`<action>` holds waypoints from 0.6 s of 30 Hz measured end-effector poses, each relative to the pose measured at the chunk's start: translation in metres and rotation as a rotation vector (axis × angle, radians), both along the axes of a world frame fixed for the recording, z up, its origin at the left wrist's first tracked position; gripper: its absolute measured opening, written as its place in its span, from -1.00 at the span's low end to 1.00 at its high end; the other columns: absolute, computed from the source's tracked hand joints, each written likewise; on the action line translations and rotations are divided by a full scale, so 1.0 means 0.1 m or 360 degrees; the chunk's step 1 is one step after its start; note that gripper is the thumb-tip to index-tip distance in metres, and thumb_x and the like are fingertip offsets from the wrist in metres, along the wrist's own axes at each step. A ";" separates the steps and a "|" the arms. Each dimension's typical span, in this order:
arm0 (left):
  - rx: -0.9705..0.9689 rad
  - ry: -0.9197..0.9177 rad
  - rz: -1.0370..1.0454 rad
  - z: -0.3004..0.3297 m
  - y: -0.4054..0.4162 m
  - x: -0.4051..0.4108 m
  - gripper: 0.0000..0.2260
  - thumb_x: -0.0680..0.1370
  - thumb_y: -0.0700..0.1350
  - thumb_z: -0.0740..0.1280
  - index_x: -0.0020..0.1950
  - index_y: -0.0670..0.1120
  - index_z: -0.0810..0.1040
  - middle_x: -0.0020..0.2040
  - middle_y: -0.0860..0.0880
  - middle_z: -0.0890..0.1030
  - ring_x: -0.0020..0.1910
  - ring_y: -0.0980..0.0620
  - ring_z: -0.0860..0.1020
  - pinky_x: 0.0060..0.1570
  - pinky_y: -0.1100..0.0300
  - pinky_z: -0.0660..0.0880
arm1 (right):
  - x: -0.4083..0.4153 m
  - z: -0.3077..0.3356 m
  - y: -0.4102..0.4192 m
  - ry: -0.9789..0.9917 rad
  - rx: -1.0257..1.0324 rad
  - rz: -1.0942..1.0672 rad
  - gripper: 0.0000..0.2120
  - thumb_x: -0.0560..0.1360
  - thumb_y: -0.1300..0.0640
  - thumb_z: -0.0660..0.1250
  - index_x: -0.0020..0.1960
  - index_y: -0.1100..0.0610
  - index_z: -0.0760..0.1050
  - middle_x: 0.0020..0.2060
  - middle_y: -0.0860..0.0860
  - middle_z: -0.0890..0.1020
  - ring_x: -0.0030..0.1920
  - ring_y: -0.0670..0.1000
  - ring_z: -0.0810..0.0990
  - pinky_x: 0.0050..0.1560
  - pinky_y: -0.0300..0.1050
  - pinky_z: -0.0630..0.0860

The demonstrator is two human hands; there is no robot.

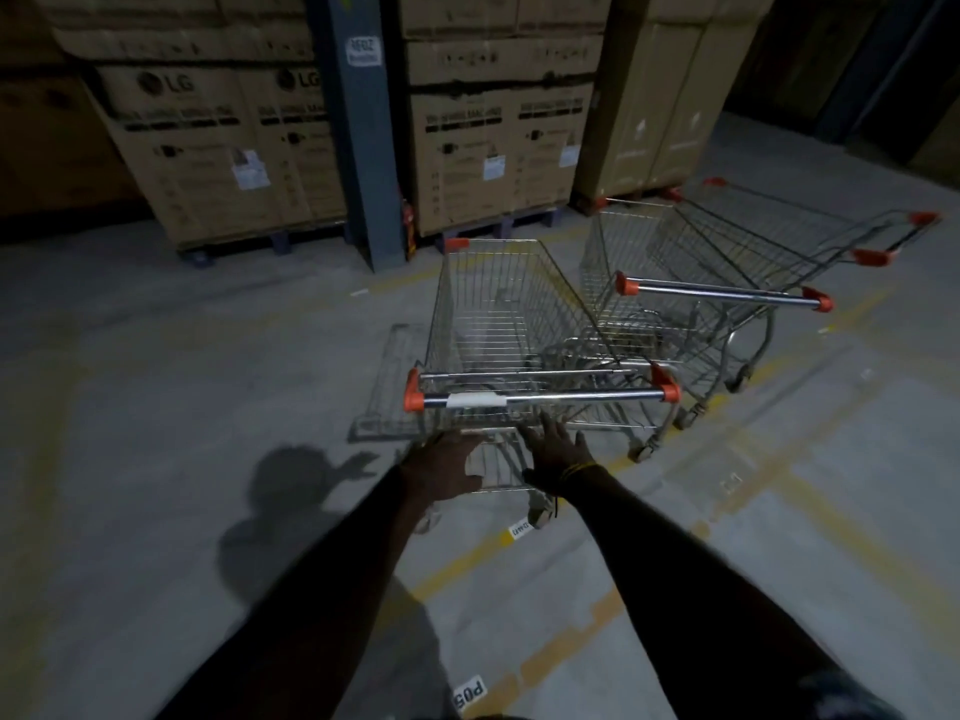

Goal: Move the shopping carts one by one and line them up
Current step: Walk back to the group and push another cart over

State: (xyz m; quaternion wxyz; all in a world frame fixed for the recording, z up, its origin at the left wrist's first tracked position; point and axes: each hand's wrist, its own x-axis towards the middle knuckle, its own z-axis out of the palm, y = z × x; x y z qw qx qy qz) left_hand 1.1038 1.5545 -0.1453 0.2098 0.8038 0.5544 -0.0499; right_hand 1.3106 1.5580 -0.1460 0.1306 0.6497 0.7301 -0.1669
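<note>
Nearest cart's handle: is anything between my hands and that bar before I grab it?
Nothing visible blocks it. The left hand and right hand hang open just short of the handle bar of the nearest cart, with only air between. The second cart stands off to its right, clear of the handle.

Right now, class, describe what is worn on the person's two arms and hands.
Both forearms are bare, with no sleeves and no gloves in view. The left hand wears nothing visible. Next to the right hand, the wrist carries thin yellow thread bands and a dark cord with a loose hanging end.
</note>
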 end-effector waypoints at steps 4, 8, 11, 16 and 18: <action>-0.0125 -0.0025 0.0134 0.07 -0.31 -0.52 -0.35 0.56 0.12 0.31 0.57 0.00 0.13 0.51 -0.10 0.30 0.46 -0.07 0.30 0.37 0.11 0.29 | -0.58 0.05 -0.21 -0.0006 -0.0182 0.0254 -0.34 0.58 -0.08 0.26 0.59 -0.05 0.05 0.56 0.17 0.11 0.52 0.18 0.17 0.49 0.12 0.15; -0.0274 -0.0029 0.0334 0.04 -0.80 -1.25 -0.38 0.58 0.14 0.28 0.55 -0.04 0.17 0.50 -0.15 0.30 0.46 -0.08 0.30 0.42 0.12 0.23 | -1.28 0.13 -0.57 0.0008 -0.0236 0.0486 -0.39 0.61 -0.03 0.23 0.58 0.06 0.11 0.53 0.17 0.21 0.51 0.14 0.20 0.44 -0.05 0.17; -0.0278 -0.0054 0.0475 -0.02 -1.35 -1.86 -0.41 0.58 0.13 0.29 0.54 -0.05 0.23 0.51 -0.13 0.29 0.47 -0.08 0.29 0.40 0.13 0.25 | -1.84 0.07 -0.89 -0.0016 -0.0266 0.0628 -0.40 0.60 -0.02 0.25 0.57 0.05 0.15 0.52 0.17 0.22 0.52 0.13 0.19 0.45 -0.05 0.16; -0.0369 0.0003 0.0813 -0.11 -2.41 -2.89 -0.41 0.60 0.16 0.23 0.56 0.00 0.15 0.56 -0.08 0.18 0.51 -0.07 0.21 0.44 0.11 0.17 | -2.95 -0.07 -1.43 -0.0049 -0.0405 0.0908 -0.40 0.61 -0.05 0.22 0.58 0.06 0.12 0.56 0.10 0.14 0.56 0.12 0.08 0.52 0.05 0.08; -0.0388 0.0006 0.0962 -0.12 -2.88 -3.29 -0.42 0.61 0.17 0.20 0.57 0.01 0.14 0.56 -0.08 0.18 0.51 -0.07 0.21 0.45 0.08 0.19 | -3.44 -0.13 -1.68 -0.0043 -0.0422 0.1017 -0.40 0.60 -0.07 0.24 0.57 0.05 0.15 0.56 0.11 0.16 0.54 0.14 0.14 0.51 0.05 0.13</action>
